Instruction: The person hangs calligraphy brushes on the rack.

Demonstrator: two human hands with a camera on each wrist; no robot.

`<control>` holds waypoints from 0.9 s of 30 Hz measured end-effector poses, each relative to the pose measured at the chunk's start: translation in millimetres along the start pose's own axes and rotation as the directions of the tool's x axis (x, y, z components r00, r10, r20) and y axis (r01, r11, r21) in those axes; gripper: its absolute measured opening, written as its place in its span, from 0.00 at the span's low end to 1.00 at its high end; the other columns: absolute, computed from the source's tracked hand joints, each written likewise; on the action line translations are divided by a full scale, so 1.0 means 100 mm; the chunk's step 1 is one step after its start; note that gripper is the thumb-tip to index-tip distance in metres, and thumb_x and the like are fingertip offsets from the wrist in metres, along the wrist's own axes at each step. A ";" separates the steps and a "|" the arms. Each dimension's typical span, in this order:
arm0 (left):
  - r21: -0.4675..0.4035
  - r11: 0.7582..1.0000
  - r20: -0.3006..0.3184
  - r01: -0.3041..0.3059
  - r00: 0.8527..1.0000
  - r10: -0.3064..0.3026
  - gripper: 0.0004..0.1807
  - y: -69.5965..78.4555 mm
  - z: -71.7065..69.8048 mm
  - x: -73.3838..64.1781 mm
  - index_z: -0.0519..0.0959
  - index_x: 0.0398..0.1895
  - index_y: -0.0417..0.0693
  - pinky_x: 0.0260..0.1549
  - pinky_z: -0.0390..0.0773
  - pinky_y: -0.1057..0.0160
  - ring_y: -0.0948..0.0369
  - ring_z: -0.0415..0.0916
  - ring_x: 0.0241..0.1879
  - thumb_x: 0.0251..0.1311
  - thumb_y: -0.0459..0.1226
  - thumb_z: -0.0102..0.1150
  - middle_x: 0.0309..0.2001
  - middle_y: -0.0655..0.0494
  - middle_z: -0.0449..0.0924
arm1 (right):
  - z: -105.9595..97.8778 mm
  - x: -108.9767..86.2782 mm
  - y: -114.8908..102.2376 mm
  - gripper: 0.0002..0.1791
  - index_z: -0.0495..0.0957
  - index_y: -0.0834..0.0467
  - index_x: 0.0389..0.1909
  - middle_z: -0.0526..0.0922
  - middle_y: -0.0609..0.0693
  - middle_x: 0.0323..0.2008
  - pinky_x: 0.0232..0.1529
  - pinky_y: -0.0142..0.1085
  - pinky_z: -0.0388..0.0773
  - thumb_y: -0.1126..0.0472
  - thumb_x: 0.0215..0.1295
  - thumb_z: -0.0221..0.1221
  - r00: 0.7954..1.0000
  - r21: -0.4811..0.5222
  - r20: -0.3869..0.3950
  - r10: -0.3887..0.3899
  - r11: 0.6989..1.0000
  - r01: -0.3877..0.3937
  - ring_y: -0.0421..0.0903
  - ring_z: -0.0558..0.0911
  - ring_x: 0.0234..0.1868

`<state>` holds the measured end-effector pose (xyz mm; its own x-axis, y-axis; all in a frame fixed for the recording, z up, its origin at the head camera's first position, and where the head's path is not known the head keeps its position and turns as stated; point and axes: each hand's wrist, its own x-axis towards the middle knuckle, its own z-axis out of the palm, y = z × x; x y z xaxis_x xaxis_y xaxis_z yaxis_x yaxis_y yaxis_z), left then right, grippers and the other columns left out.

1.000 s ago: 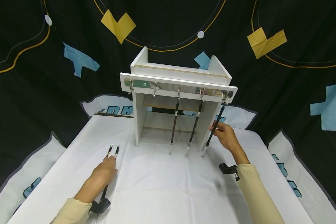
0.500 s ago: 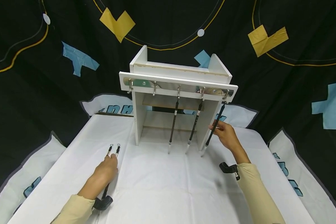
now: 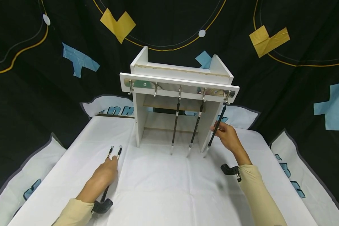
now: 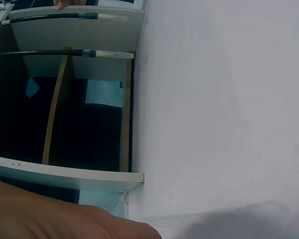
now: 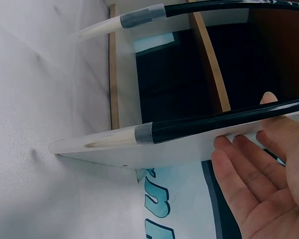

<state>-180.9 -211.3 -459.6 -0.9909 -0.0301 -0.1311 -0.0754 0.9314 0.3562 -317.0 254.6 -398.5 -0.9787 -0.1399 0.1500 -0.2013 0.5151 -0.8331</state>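
Three calligraphy brushes hang by their loops from metal hooks on a white rack (image 3: 164, 76): a left one (image 3: 175, 125), a middle one (image 3: 196, 127) and a thick black one (image 3: 217, 127) at the far right. My right hand (image 3: 228, 136) is beside the thick brush, its thumb passing behind the handle. In the right wrist view its fingers (image 5: 254, 172) are extended along the rack's side panel. On the table at left, two more brushes show their loops beyond my left hand (image 3: 104, 172), which pinches the right-hand brush (image 3: 119, 153); the left-hand brush (image 3: 110, 153) lies beside it.
Two hooks (image 3: 155, 89) at the rack's left carry nothing. The rack stands at the back of a table with a white cloth (image 3: 158, 188). A black curtain (image 3: 73, 103) with coloured tape hangs behind. Black wrist cameras (image 3: 102, 206) sit below both wrists.
The right-hand brush's loop under my left hand has shifted slightly right, away from the other brush. The right hand stays at the thick brush; the hanging brushes sway slightly.
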 end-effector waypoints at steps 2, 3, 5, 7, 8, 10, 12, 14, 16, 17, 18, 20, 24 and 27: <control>-0.019 1.000 -0.010 -0.006 1.000 0.006 0.26 0.00 -0.03 -0.02 0.63 0.66 0.14 0.28 0.85 0.45 0.37 0.82 0.36 0.68 0.22 0.52 0.50 0.16 0.73 | 0.00 0.00 0.00 0.23 0.77 0.67 0.58 0.80 0.70 0.64 0.70 0.63 0.72 0.51 0.79 0.61 1.000 -0.004 -0.003 -0.003 1.000 0.003 0.66 0.81 0.66; -0.027 0.999 -0.020 -0.017 1.000 0.017 0.26 -0.01 -0.05 -0.02 0.64 0.66 0.15 0.27 0.85 0.46 0.38 0.82 0.35 0.67 0.22 0.52 0.49 0.18 0.74 | 0.00 0.00 0.00 0.23 0.77 0.67 0.58 0.80 0.70 0.64 0.70 0.63 0.72 0.50 0.79 0.61 1.000 -0.007 -0.003 -0.004 1.000 0.004 0.66 0.81 0.66; -0.039 0.999 -0.037 -0.037 0.999 0.035 0.25 -0.02 -0.11 -0.04 0.66 0.66 0.17 0.28 0.84 0.45 0.41 0.82 0.35 0.68 0.23 0.52 0.46 0.23 0.76 | 0.01 -0.01 -0.01 0.22 0.77 0.67 0.58 0.80 0.70 0.64 0.70 0.63 0.72 0.51 0.80 0.60 1.000 -0.004 -0.001 -0.004 1.000 0.004 0.66 0.81 0.65; -0.049 0.997 -0.063 -0.064 0.996 0.061 0.23 -0.02 -0.18 -0.07 0.68 0.65 0.21 0.28 0.83 0.46 0.44 0.80 0.33 0.68 0.25 0.53 0.44 0.28 0.77 | 0.01 -0.02 -0.02 0.23 0.77 0.67 0.59 0.80 0.70 0.64 0.70 0.64 0.72 0.51 0.80 0.60 1.000 -0.005 0.001 -0.003 1.000 0.003 0.66 0.81 0.65; -0.052 0.996 -0.077 -0.077 0.994 0.073 0.23 -0.01 -0.22 -0.09 0.69 0.65 0.23 0.29 0.82 0.46 0.45 0.80 0.34 0.69 0.26 0.54 0.43 0.31 0.78 | 0.01 -0.02 -0.02 0.23 0.77 0.67 0.59 0.80 0.70 0.64 0.70 0.64 0.71 0.51 0.80 0.60 1.000 -0.004 0.002 0.000 1.000 0.000 0.66 0.81 0.65; -0.064 0.992 -0.114 -0.105 0.989 0.097 0.22 0.02 -0.30 -0.14 0.71 0.64 0.28 0.29 0.80 0.47 0.47 0.78 0.33 0.70 0.28 0.55 0.42 0.35 0.79 | 0.01 -0.03 -0.03 0.24 0.77 0.67 0.61 0.79 0.70 0.65 0.71 0.64 0.71 0.51 0.80 0.60 1.000 0.002 0.003 0.007 1.000 -0.007 0.66 0.80 0.66; -0.091 0.987 -0.163 -0.131 0.980 0.115 0.21 0.06 -0.38 -0.19 0.71 0.64 0.33 0.27 0.77 0.51 0.51 0.76 0.32 0.71 0.29 0.56 0.41 0.40 0.79 | 0.01 -0.03 -0.02 0.25 0.76 0.67 0.63 0.79 0.70 0.66 0.71 0.63 0.71 0.50 0.79 0.61 1.000 -0.001 0.001 0.013 1.000 -0.013 0.66 0.80 0.66; -0.118 0.980 -0.219 -0.161 0.967 0.132 0.21 0.11 -0.44 -0.24 0.72 0.66 0.36 0.27 0.76 0.54 0.52 0.77 0.34 0.72 0.30 0.56 0.42 0.43 0.79 | 0.01 -0.03 -0.02 0.26 0.76 0.67 0.63 0.79 0.70 0.66 0.71 0.63 0.71 0.50 0.79 0.61 1.000 -0.004 -0.001 0.020 1.000 -0.020 0.66 0.80 0.67; -0.148 0.970 -0.276 -0.192 0.950 0.146 0.21 0.16 -0.49 -0.29 0.72 0.67 0.39 0.26 0.75 0.56 0.52 0.79 0.36 0.73 0.31 0.56 0.43 0.45 0.79 | 0.01 -0.03 -0.02 0.26 0.76 0.66 0.64 0.78 0.69 0.66 0.71 0.63 0.71 0.49 0.79 0.61 1.000 -0.009 -0.002 0.024 1.000 -0.024 0.66 0.80 0.66; -0.161 0.964 -0.305 -0.211 0.940 0.155 0.21 0.19 -0.52 -0.31 0.72 0.68 0.40 0.27 0.75 0.57 0.52 0.79 0.37 0.74 0.31 0.56 0.43 0.45 0.79 | 0.01 -0.03 -0.02 0.26 0.76 0.66 0.64 0.78 0.69 0.66 0.71 0.63 0.71 0.49 0.79 0.61 1.000 -0.009 -0.001 0.026 1.000 -0.026 0.66 0.80 0.66; -0.171 0.957 -0.337 -0.233 0.927 0.166 0.22 0.22 -0.54 -0.33 0.72 0.69 0.41 0.27 0.75 0.57 0.51 0.80 0.39 0.74 0.31 0.56 0.43 0.46 0.80 | 0.02 -0.03 -0.02 0.27 0.76 0.66 0.64 0.78 0.69 0.67 0.71 0.63 0.71 0.49 0.79 0.61 1.000 -0.007 -0.001 0.028 1.000 -0.028 0.66 0.80 0.66; -0.185 0.943 -0.401 -0.277 0.897 0.185 0.22 0.28 -0.57 -0.37 0.72 0.70 0.43 0.30 0.77 0.55 0.49 0.82 0.42 0.75 0.31 0.57 0.45 0.46 0.80 | 0.02 -0.02 -0.02 0.27 0.76 0.66 0.65 0.78 0.69 0.67 0.71 0.62 0.72 0.49 0.79 0.61 1.000 -0.010 0.000 0.031 0.999 -0.031 0.66 0.80 0.66; -0.223 0.904 -0.512 -0.366 0.832 0.211 0.23 0.43 -0.60 -0.42 0.72 0.71 0.44 0.37 0.84 0.49 0.48 0.83 0.45 0.75 0.31 0.57 0.48 0.45 0.81 | 0.03 -0.02 -0.03 0.27 0.76 0.66 0.65 0.77 0.69 0.68 0.71 0.62 0.72 0.48 0.79 0.60 0.999 -0.017 -0.002 0.032 0.999 -0.032 0.66 0.80 0.66; -0.261 0.868 -0.578 -0.423 0.789 0.210 0.24 0.55 -0.60 -0.43 0.72 0.71 0.44 0.39 0.87 0.46 0.49 0.83 0.46 0.75 0.29 0.58 0.48 0.44 0.80 | 0.03 -0.01 -0.03 0.27 0.76 0.66 0.64 0.77 0.69 0.68 0.71 0.62 0.72 0.49 0.79 0.60 1.000 -0.014 -0.001 0.030 0.999 -0.030 0.66 0.80 0.66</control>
<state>-149.4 -180.3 -378.6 -0.8617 -0.0373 0.5060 0.3245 0.7260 0.6063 -314.9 250.7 -397.3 -0.9844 -0.1231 0.1255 -0.1721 0.5309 -0.8298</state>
